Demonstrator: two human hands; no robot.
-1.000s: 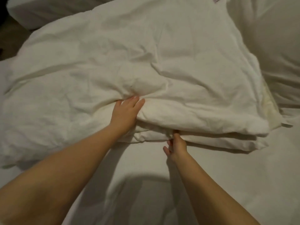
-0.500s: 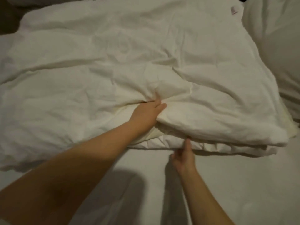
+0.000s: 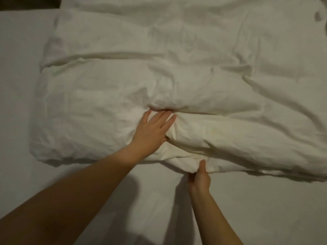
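Duvet point(image 3: 194, 71), white and heavily creased, lies folded in thick layers across a bed, filling most of the view from the left to past the right edge. A small grey tag point(image 3: 317, 15) sits on it near the upper right corner, too blurred and small for any writing to be read. A faint yellowish mark point(image 3: 214, 131) shows on the fabric a little to the right of centre. The left hand point(image 3: 150, 131) rests flat on top of the duvet near its middle, fingers straight and slightly spread, their tips at a deep crease where one fold bulges over another. The right hand point(image 3: 200, 179) is lower and to the right, at the near edge of the duvet. It pinches that edge, with the thumb on top of the fabric and the fingers curled beneath it. The two hands are apart, with both bare forearms reaching in from the bottom of the view. Under the duvet, a smooth white bed sheet point(image 3: 256, 213) covers the mattress and carries the soft shadows of both arms. The light is dim and warm. A dark strip point(image 3: 26, 2) of the room shows beyond the bed at the top left corner, and it is too dark to make out.
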